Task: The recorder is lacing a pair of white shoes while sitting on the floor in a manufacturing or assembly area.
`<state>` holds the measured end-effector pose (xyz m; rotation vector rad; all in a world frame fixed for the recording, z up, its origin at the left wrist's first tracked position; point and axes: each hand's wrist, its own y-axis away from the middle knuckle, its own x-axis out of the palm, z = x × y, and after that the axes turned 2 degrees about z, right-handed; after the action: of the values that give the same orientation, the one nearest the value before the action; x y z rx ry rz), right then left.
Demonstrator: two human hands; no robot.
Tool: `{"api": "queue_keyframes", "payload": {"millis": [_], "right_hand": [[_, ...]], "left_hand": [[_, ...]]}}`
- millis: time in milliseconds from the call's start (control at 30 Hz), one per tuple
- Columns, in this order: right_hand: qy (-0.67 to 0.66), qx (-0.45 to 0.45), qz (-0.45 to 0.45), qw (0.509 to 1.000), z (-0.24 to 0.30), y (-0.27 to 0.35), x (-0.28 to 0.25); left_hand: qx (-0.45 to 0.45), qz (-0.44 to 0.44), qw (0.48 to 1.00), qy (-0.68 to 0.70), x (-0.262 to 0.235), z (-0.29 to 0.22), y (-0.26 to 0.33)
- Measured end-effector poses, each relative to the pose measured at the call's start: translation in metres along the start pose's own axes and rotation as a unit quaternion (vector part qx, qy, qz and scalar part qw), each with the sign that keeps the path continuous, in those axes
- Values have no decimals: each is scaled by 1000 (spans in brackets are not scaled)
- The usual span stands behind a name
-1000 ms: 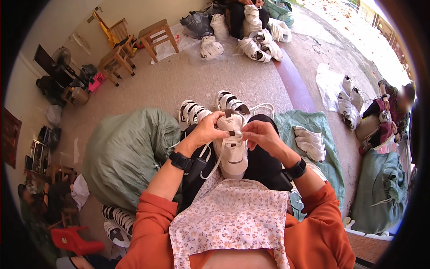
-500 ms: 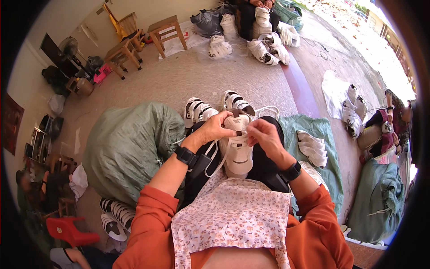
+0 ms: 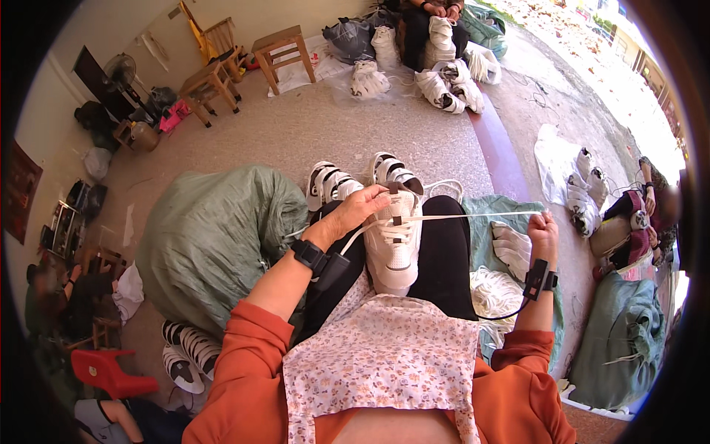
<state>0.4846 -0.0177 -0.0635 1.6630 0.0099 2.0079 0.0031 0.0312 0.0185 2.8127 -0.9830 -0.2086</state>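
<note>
A white sneaker [image 3: 392, 255] rests between my thighs, its toe toward me and its dark pull tab away from me. My left hand [image 3: 360, 209] pinches the top of the tongue beside the collar. A white shoelace [image 3: 473, 216] runs taut from the upper eyelets out to the right. Its far end is gripped in the closed fingers of my right hand [image 3: 543, 235], well clear of the shoe. Lower on the shoe the lace crosses over the tongue, and a loose length hangs on the left side.
More sneakers with dark openings [image 3: 333, 185] stand beyond my knees. A bulging green sack [image 3: 214, 237] sits at my left. Stacked white shoe uppers [image 3: 510, 248] and a bundle of white laces [image 3: 494, 292] lie on green sacking at my right. Other people work around the room, near wooden stools [image 3: 285, 55].
My right hand has swung from the shoe out to the right, drawing the lace straight. My left hand stays at the tongue.
</note>
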Motion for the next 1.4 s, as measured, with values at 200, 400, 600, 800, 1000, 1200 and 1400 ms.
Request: {"api": "queue_keyframes", "payload": {"millis": [200,400,600,800,1000,1200,1400], "right_hand": [[46,-92,-8,995,46,-13,-32],[487,-132,-29,863,-39,49,7],[691,-106,238,674,-118,86,30],[796,-276,409,351,-164,127,71],[790,-279,446,315,-181,136,74],[767,-247,484,342,-194,134,74],[745,-87,510,421,-190,137,87]], "left_hand": [[38,-11,999,12,4,9,-4],[161,-247,942,-159,-3,27,30],[-52,-86,986,-130,8,1,51],[-14,-111,965,-239,11,11,49],[181,-252,854,-418,14,19,52],[90,-148,955,-240,0,18,49],[83,-229,930,-276,-13,-2,47]]}}
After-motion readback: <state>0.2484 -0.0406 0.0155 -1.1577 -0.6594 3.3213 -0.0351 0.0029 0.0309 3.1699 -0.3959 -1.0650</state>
